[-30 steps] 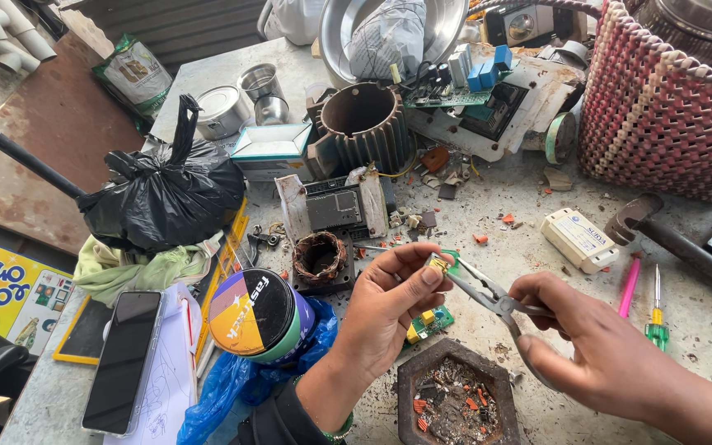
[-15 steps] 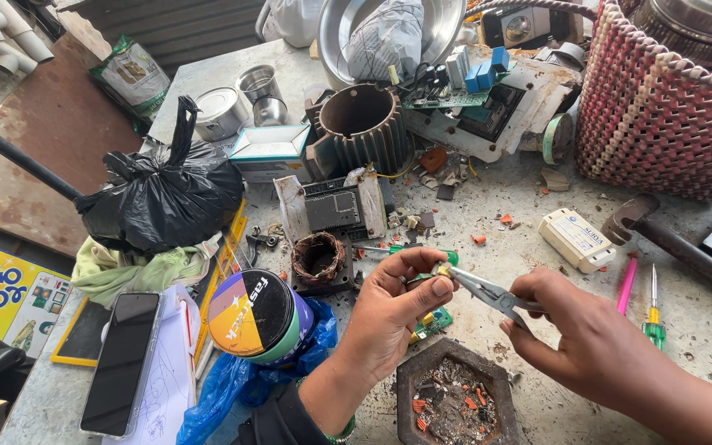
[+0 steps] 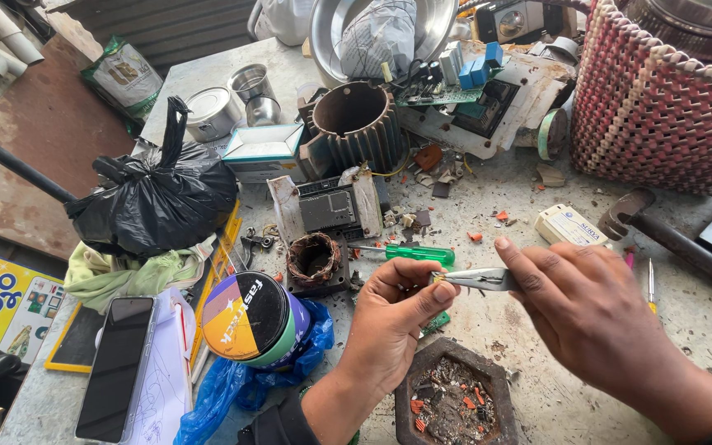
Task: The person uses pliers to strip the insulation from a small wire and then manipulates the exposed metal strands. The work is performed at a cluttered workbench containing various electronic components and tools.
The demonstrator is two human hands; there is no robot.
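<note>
Nearest of all, a dark hexagonal dish (image 3: pixel 455 400) sits on the grey, gritty bench (image 3: pixel 512 198), filled with orange and grey scraps of cut wire and plastic. Just above it the left hand (image 3: pixel 393 317) and right hand (image 3: pixel 587 317) meet. The right hand grasps a pair of slim metal pliers (image 3: pixel 475 280), its fingers (image 3: pixel 529 268) wrapped over the handles, the bright steel nose pointing left. The left fingers (image 3: pixel 405 276) are pinched together at the pliers' tip, closed on a tiny part too small to make out. A bit of green circuit board (image 3: pixel 436 323) shows under the left thumb.

To the near left stand a round tin (image 3: pixel 249 317) with a purple, orange and black lid, crumpled blue plastic (image 3: pixel 290 371) beneath it, and a black phone (image 3: pixel 117 367) lying flat on paper.

Just beyond the hands lies a green-handled screwdriver (image 3: pixel 409 253), and left of it a small stator wound with copper wire (image 3: pixel 315 259), reddish and rough. A cream plastic box (image 3: pixel 570 227) rests to the right, near a dark hammer (image 3: pixel 669 235).

Farther left a knotted black plastic bag (image 3: pixel 158 202), glossy and wrinkled, sits on pale green cloth (image 3: pixel 125 276). Behind the middle stands a ribbed cast-metal motor housing (image 3: pixel 356 128), hollow and rusty inside, with a green circuit board with blue parts (image 3: pixel 455 78) beside it. At the far right rises a woven basket (image 3: pixel 661 107) of red and white beads; at the far centre, a steel bowl (image 3: pixel 372 33).
</note>
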